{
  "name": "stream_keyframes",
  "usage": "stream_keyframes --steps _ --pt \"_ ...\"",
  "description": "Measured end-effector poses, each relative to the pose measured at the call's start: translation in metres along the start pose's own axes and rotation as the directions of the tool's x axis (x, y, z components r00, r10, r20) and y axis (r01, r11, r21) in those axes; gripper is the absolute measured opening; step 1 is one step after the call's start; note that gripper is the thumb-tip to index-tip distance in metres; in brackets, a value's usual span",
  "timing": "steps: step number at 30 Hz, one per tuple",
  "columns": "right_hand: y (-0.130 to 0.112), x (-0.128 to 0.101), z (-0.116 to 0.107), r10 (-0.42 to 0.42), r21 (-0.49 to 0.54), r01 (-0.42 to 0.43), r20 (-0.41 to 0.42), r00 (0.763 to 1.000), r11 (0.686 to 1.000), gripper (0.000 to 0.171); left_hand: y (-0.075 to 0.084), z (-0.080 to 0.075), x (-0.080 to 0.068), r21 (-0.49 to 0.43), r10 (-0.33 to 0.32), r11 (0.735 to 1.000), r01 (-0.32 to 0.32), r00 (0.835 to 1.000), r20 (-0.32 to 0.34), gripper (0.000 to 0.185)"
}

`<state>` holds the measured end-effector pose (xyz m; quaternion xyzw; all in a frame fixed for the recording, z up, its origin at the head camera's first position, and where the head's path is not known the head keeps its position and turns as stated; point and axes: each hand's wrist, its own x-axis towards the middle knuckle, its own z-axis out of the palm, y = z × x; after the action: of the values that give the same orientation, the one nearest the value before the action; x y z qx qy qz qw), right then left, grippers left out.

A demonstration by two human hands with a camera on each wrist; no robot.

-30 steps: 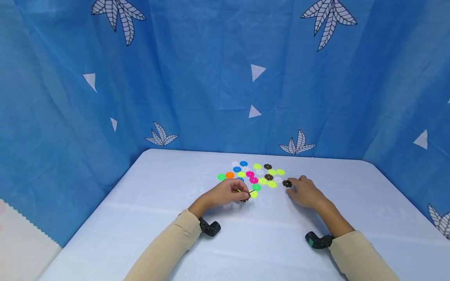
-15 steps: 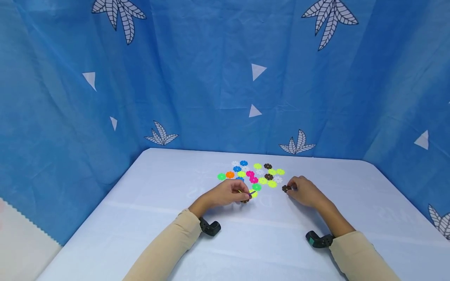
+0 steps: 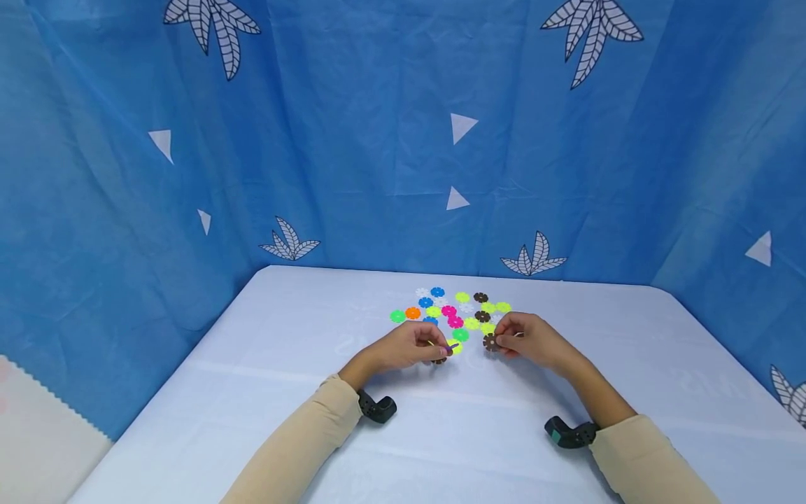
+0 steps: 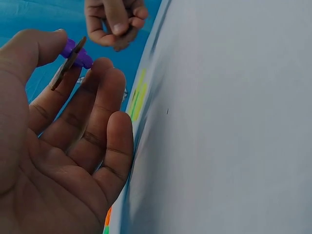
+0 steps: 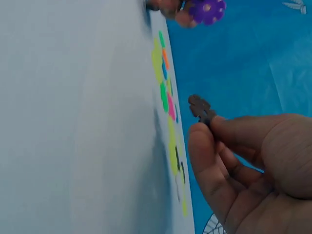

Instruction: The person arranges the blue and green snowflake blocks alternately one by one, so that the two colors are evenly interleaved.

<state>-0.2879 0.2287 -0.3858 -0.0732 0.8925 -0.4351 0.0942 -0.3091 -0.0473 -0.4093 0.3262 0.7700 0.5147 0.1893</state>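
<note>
At a white-covered table (image 3: 264, 378) hemmed in by a blue leaf-print curtain (image 3: 352, 140), a person's right hand (image 3: 532, 343) pinches a brown snowflake disc (image 3: 490, 342) between thumb and forefinger; the disc juts out past the fingertips toward the other hand, lifted just above the tabletop, its notched edge clear in the right wrist view (image 5: 201, 108). The left hand (image 3: 409, 346) pinches a small joined piece, a purple disc (image 4: 74, 50) slotted across a brown one (image 4: 67, 63), gripped at the tips of thumb and forefinger with the other fingers loosely spread below. The two hands sit near each other, not touching. Just beyond them lies a loose scatter of coloured discs (image 3: 450, 311), green, yellow, pink, blue, orange, white and brown, flat on the cloth.
</note>
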Motion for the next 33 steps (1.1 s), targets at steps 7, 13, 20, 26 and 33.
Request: stream_keyframes --steps 7,13,20,26,33 --pt "-0.019 -0.006 0.013 -0.007 0.170 -0.009 0.089 0.996 0.985 0.025 -0.002 0.002 0.001 -0.028 0.023 0.999 -0.022 1.000 0.017 0.016" --pt "-0.026 -0.009 0.021 -0.054 0.199 0.032 0.106 0.993 0.979 0.024 -0.002 0.003 0.001 -0.045 0.034 0.998 -0.032 0.999 0.037 0.017" --pt "-0.027 -0.008 0.022 -0.066 0.189 0.044 0.113 0.991 0.981 0.021 0.000 0.001 0.001 -0.045 0.042 0.998 -0.040 0.998 0.049 0.018" --pt "-0.027 -0.009 0.024 -0.083 0.170 0.058 0.140 0.987 0.984 0.016 -0.001 0.001 0.002 -0.045 0.029 0.999 -0.027 0.998 0.053 0.019" --pt "-0.028 -0.009 0.029 -0.095 0.159 0.073 0.139 0.986 0.985 0.016 -0.003 0.002 0.002 -0.060 0.053 0.997 -0.048 0.996 0.077 0.023"
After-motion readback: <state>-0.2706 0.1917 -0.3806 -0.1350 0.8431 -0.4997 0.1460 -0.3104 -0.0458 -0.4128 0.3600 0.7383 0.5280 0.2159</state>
